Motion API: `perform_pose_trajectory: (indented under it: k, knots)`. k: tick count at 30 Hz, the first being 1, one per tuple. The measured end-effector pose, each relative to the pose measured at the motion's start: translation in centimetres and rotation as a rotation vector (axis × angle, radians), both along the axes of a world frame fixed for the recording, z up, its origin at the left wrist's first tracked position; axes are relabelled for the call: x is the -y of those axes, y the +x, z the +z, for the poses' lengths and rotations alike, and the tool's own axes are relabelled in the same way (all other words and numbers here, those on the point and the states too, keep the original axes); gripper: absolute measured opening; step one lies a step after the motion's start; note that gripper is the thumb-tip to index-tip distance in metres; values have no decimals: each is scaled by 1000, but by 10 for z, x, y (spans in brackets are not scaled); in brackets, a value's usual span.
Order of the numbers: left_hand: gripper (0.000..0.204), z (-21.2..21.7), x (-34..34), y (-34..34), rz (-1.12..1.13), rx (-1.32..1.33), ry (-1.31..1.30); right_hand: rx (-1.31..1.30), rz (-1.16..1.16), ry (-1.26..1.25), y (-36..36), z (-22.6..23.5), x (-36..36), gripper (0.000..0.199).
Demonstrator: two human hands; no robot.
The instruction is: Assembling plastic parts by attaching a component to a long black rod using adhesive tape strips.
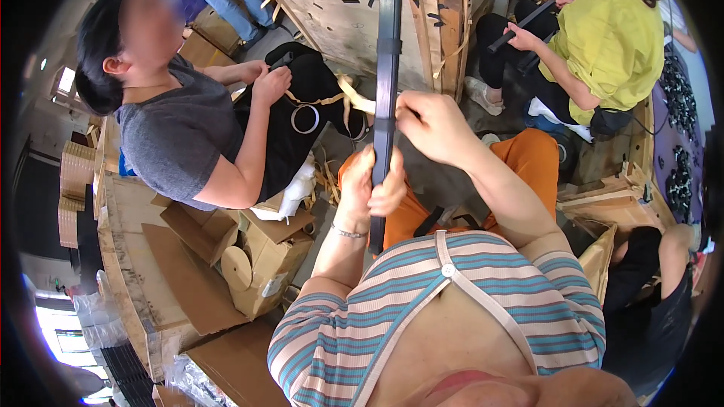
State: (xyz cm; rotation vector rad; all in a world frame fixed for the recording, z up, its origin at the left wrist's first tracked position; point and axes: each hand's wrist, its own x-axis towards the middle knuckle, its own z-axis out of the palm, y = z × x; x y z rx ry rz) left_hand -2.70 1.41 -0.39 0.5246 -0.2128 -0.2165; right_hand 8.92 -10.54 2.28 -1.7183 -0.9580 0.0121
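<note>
A long black bar [388,68] stands nearly upright in front of my chest, its top running past the upper edge of the view. Wrapped round its lower part are the fingers of my left hand [373,185]. My right hand [437,126] is closed, fingers curled, with its fingertips against the bar's right side, above my left hand. What those fingertips hold, if anything, is hidden. A cream strip [360,99] meets the bar from the left, level with my right hand; its end passes out of sight behind the bar. My orange trousers [520,162] show below.
At left sits a person in a grey shirt [185,124], with a white ring-shaped roll [305,119] by their lap. A person in a yellow shirt [603,41] holds a black bar at right. A wooden crate [362,26] stands ahead; an open cardboard box [264,267] lies lower left.
</note>
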Motion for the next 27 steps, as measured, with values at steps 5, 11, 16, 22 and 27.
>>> perform_pose_trajectory:
  k: [5, 11, 16, 22, 27]
  knots:
    - [55, 15, 5, 1, -194, 293, 193, -716, 233, 96, 17, -100, -8, 21]
    - [43, 9, 1, 26, -218, 171, -150, -665, 630, 644, 5, 11, 5, 43]
    - [39, 0, 5, 33, -231, 145, -214, -473, 453, 446, 3, 21, 4, 31]
    - [35, -9, 10, 39, -375, 88, -477, -627, 556, 411, 17, 9, 14, 28]
    - [59, -7, 10, 40, 17, 62, 250, -596, 478, 422, 35, 1, 23, 27]
